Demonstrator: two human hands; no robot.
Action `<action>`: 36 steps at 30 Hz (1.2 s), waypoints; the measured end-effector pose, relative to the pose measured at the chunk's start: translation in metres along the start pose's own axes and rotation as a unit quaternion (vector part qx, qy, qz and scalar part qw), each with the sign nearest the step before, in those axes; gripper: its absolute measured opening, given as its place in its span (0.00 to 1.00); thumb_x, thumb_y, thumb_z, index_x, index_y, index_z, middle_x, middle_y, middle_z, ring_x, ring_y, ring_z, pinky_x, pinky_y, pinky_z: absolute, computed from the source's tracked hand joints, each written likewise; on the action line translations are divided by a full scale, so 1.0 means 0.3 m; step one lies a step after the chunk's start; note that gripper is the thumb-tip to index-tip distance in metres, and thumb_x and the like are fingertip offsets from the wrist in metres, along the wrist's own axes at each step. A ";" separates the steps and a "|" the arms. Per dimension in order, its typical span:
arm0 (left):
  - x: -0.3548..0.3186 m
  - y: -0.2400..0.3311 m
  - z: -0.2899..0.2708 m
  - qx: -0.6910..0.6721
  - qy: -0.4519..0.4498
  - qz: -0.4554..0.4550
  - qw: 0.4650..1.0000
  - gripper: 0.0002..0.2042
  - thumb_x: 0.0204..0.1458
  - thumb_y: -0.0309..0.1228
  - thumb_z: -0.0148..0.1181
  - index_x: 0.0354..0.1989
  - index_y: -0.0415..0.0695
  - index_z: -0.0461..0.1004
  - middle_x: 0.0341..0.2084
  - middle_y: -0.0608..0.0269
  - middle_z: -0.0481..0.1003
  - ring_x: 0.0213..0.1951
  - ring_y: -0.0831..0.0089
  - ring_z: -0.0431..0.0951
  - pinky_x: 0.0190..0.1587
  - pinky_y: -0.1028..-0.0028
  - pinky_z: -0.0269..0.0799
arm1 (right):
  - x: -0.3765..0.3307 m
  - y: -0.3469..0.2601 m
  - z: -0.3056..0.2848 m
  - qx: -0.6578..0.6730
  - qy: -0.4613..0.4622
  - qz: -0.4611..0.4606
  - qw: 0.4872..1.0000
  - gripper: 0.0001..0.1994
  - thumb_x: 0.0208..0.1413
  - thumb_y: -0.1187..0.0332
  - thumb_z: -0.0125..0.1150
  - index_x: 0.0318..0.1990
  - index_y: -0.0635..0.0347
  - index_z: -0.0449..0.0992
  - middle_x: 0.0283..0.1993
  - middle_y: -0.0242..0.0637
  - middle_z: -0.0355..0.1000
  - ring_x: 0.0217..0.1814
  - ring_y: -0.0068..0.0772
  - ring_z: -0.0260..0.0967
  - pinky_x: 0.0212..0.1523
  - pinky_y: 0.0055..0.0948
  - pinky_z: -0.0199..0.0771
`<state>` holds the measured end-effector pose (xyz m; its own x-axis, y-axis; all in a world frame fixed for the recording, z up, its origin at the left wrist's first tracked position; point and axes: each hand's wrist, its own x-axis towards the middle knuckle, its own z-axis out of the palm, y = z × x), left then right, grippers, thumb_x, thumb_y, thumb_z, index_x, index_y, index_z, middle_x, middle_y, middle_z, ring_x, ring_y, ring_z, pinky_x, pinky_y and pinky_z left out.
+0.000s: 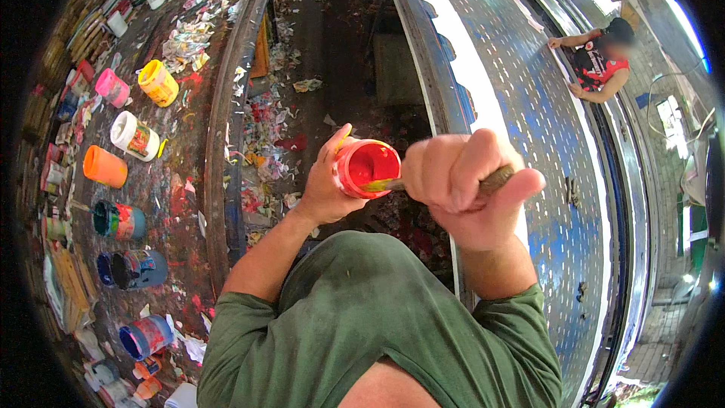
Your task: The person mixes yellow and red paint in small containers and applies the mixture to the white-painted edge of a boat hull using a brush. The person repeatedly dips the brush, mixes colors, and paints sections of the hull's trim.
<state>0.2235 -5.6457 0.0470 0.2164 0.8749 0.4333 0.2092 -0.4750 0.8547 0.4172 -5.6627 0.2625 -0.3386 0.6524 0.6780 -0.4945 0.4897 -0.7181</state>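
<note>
My left hand (321, 190) is wrapped round a tub of red paint (347, 170), held up in front of me with its open mouth toward me. Red paint coats the inside of its wall. In my right fist (461, 185) is a stirring tool, its brownish handle end (497, 180) showing between thumb and fingers. The tool's yellow-green smeared blade (381, 185) reaches into the mouth of the tub; its tip is hard to make out. Yellow paint marks a finger of my left hand.
On the stained bench to my left stand a yellow tub (158, 85), a white tub (134, 136), an orange tub (106, 167) and several dark paint tubs (140, 269). Scraps litter the floor (264, 132). A long perforated printing table (521, 106) runs along my right, with another person (604, 64) beyond it.
</note>
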 end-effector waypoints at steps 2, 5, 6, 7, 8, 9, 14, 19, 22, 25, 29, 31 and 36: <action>-0.022 -0.033 -0.004 0.023 -0.016 -0.007 1.000 0.58 0.37 0.35 0.91 0.80 0.45 0.62 0.78 0.48 0.66 0.81 0.50 0.63 0.86 0.53 0.53 | 0.008 -0.021 -0.027 -0.008 -0.017 0.009 1.000 0.36 0.77 0.29 0.43 0.34 0.56 0.67 0.25 0.31 0.64 0.24 0.29 0.58 0.29 0.35 0.60; -0.005 -0.020 0.018 0.021 -0.012 0.007 1.000 0.58 0.37 0.37 0.91 0.80 0.45 0.62 0.79 0.47 0.64 0.80 0.49 0.63 0.85 0.53 0.54 | 0.020 0.017 -0.022 0.005 0.034 -0.049 0.998 0.36 0.78 0.32 0.45 0.33 0.59 0.69 0.25 0.32 0.65 0.25 0.30 0.61 0.31 0.35 0.63; -0.002 -0.006 0.017 0.018 -0.004 0.013 1.000 0.59 0.37 0.36 0.91 0.81 0.44 0.60 0.78 0.49 0.66 0.79 0.51 0.65 0.84 0.53 0.56 | 0.002 0.052 0.008 0.021 0.037 -0.055 0.998 0.36 0.79 0.32 0.45 0.33 0.59 0.70 0.25 0.32 0.65 0.25 0.30 0.61 0.31 0.35 0.63; 0.008 0.013 0.016 0.015 0.003 0.020 1.000 0.60 0.38 0.34 0.91 0.82 0.43 0.58 0.76 0.50 0.68 0.77 0.52 0.67 0.83 0.53 0.59 | -0.006 0.044 -0.002 0.013 0.016 -0.036 0.999 0.36 0.79 0.32 0.44 0.33 0.59 0.70 0.25 0.32 0.65 0.25 0.31 0.60 0.30 0.36 0.63; 0.020 0.042 0.004 0.021 0.004 0.033 0.999 0.62 0.39 0.31 0.90 0.84 0.42 0.54 0.72 0.53 0.72 0.74 0.54 0.72 0.81 0.54 0.63 | -0.010 0.036 -0.014 0.003 -0.006 -0.018 1.000 0.35 0.79 0.32 0.43 0.33 0.58 0.70 0.25 0.32 0.65 0.24 0.31 0.60 0.30 0.36 0.63; 0.018 0.034 0.005 0.040 0.004 0.052 0.998 0.63 0.39 0.30 0.90 0.85 0.40 0.52 0.70 0.54 0.74 0.73 0.55 0.73 0.81 0.55 0.65 | -0.016 0.029 -0.026 -0.006 -0.029 0.001 1.000 0.35 0.80 0.32 0.43 0.34 0.58 0.70 0.25 0.32 0.65 0.24 0.31 0.59 0.30 0.36 0.62; 0.034 0.030 0.011 0.076 -0.006 0.066 0.995 0.62 0.41 0.31 0.90 0.84 0.39 0.53 0.69 0.55 0.75 0.74 0.56 0.72 0.82 0.55 0.63 | -0.010 0.030 -0.016 -0.037 0.014 -0.049 0.998 0.35 0.79 0.29 0.37 0.35 0.53 0.67 0.25 0.30 0.63 0.24 0.31 0.56 0.30 0.38 0.62; 0.024 0.020 -0.001 0.023 -0.010 0.016 1.000 0.58 0.40 0.37 0.92 0.81 0.42 0.60 0.71 0.56 0.75 0.77 0.55 0.68 0.85 0.54 0.55 | -0.040 0.000 -0.049 -0.021 -0.038 -0.004 0.999 0.36 0.78 0.29 0.39 0.34 0.55 0.68 0.25 0.32 0.65 0.24 0.33 0.59 0.30 0.38 0.63; 0.063 0.060 0.002 0.082 -0.007 0.084 0.993 0.65 0.38 0.29 0.91 0.86 0.39 0.51 0.68 0.56 0.77 0.72 0.58 0.76 0.79 0.57 0.67 | -0.027 0.031 -0.033 -0.028 0.035 -0.085 0.995 0.36 0.79 0.31 0.43 0.33 0.58 0.69 0.24 0.33 0.66 0.23 0.33 0.61 0.29 0.38 0.65; 0.069 0.045 0.003 0.004 -0.008 0.048 0.999 0.65 0.39 0.29 0.91 0.86 0.39 0.50 0.67 0.55 0.77 0.70 0.57 0.77 0.78 0.57 0.70 | -0.053 0.032 -0.016 0.020 0.025 -0.048 0.998 0.37 0.78 0.31 0.46 0.32 0.60 0.70 0.24 0.33 0.66 0.22 0.33 0.61 0.29 0.39 0.65; 0.037 0.032 0.036 -0.051 -0.010 -0.012 0.999 0.59 0.38 0.34 0.91 0.81 0.43 0.60 0.72 0.55 0.74 0.77 0.53 0.68 0.86 0.54 0.53 | -0.031 -0.019 -0.083 -0.028 0.018 -0.056 0.998 0.37 0.78 0.30 0.44 0.33 0.59 0.70 0.24 0.32 0.65 0.23 0.32 0.60 0.28 0.38 0.63; 0.055 0.030 0.047 -0.004 -0.010 0.018 1.000 0.58 0.37 0.35 0.91 0.80 0.43 0.62 0.71 0.54 0.74 0.77 0.53 0.68 0.86 0.53 0.51 | -0.040 0.010 -0.040 -0.011 0.060 -0.084 0.995 0.37 0.78 0.30 0.43 0.33 0.58 0.69 0.24 0.32 0.64 0.23 0.31 0.59 0.28 0.38 0.62; 0.051 -0.011 0.050 0.033 -0.039 0.041 0.998 0.52 0.39 0.36 0.90 0.76 0.45 0.67 0.70 0.55 0.75 0.80 0.51 0.64 0.87 0.52 0.49 | -0.075 -0.043 -0.078 -0.008 0.017 -0.033 0.999 0.37 0.78 0.30 0.39 0.35 0.58 0.69 0.25 0.32 0.64 0.24 0.31 0.59 0.31 0.37 0.63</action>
<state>0.2403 -5.6322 0.0467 0.3085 0.8240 0.4753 0.2490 -0.5522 0.7957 0.4499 -5.6701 0.2529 -0.2785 0.6377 0.7182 -0.5010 0.5415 -0.6751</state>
